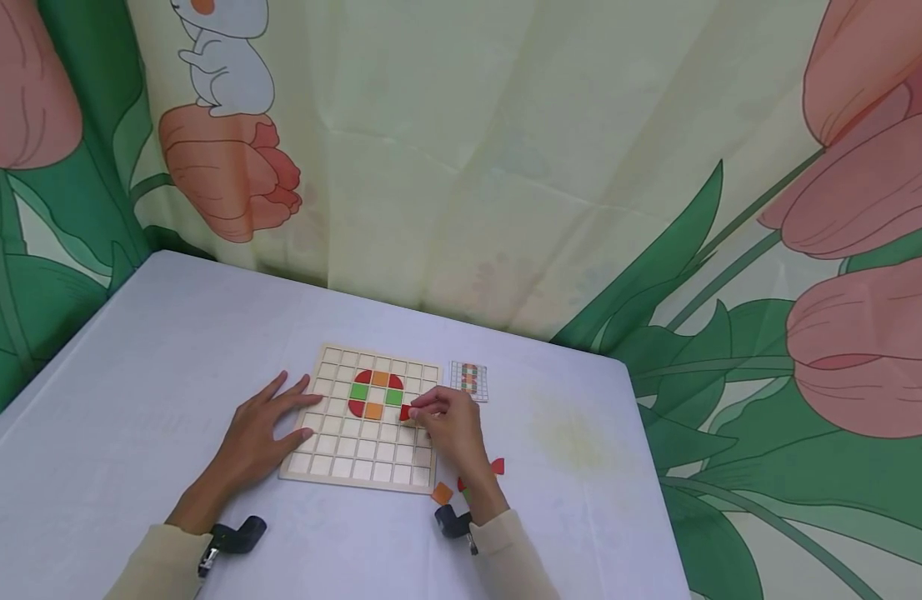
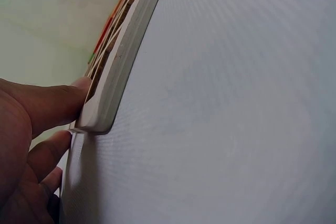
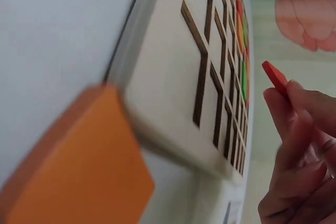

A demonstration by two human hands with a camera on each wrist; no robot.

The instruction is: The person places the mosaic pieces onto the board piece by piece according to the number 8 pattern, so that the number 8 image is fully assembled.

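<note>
A pale wooden grid board (image 1: 341,467) lies on the table. Red quarter-round pieces (image 1: 358,408), orange squares (image 1: 381,379) and green squares (image 1: 393,397) form a ring in its cells. Fingers spread, my left hand (image 1: 260,427) rests at the board's left edge; the left wrist view shows its thumb (image 2: 58,106) touching the rim. Between thumb and fingertips, my right hand (image 1: 455,427) pinches a small red piece (image 3: 275,77) above the board, just right of the ring. Its full shape is partly covered by the fingers.
A small printed card (image 1: 470,382) with a coloured grid pattern lies behind the board's right side. Near the right wrist are a loose orange square (image 1: 442,493), a red piece (image 1: 498,467) and other red and green pieces partly hidden by the arm. A printed curtain (image 1: 461,167) hangs behind the table.
</note>
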